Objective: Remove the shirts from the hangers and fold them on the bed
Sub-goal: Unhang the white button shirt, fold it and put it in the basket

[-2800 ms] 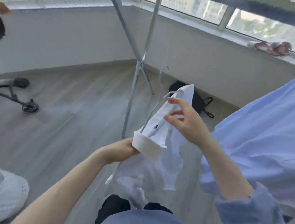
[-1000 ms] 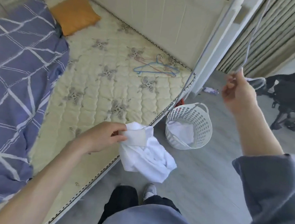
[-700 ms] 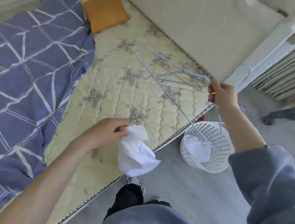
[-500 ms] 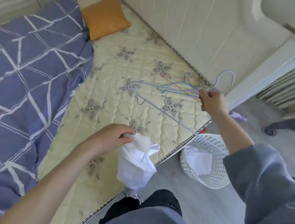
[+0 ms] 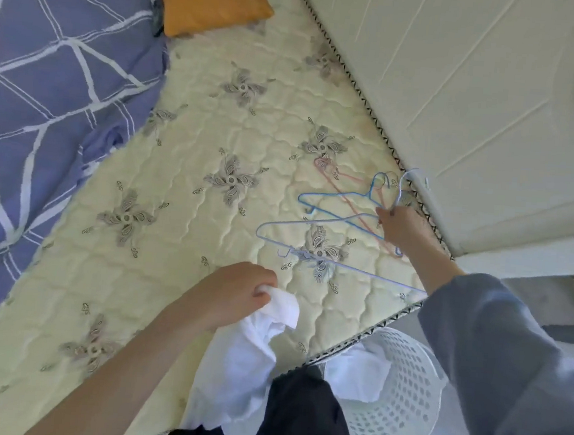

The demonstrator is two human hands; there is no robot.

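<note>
My left hand (image 5: 235, 294) grips a crumpled white shirt (image 5: 243, 361) that hangs over the near edge of the cream quilted mattress (image 5: 187, 161). My right hand (image 5: 402, 228) holds the neck of a pale lilac wire hanger (image 5: 310, 250), which lies low over the mattress near its right edge. Just beyond it a blue hanger (image 5: 342, 196) and a pink hanger (image 5: 346, 191) lie on the mattress.
A purple duvet with white lines (image 5: 48, 95) covers the bed's left side, with an orange pillow (image 5: 210, 2) at the top. A white laundry basket (image 5: 397, 408) holding white cloth stands on the floor beside my legs. A white panelled wall (image 5: 487, 95) borders the bed.
I turned from the window rack to the bed. The shirt came off the hanger and stays in my left hand. My right hand swung the hanger down onto the mattress beside the other hangers.
</note>
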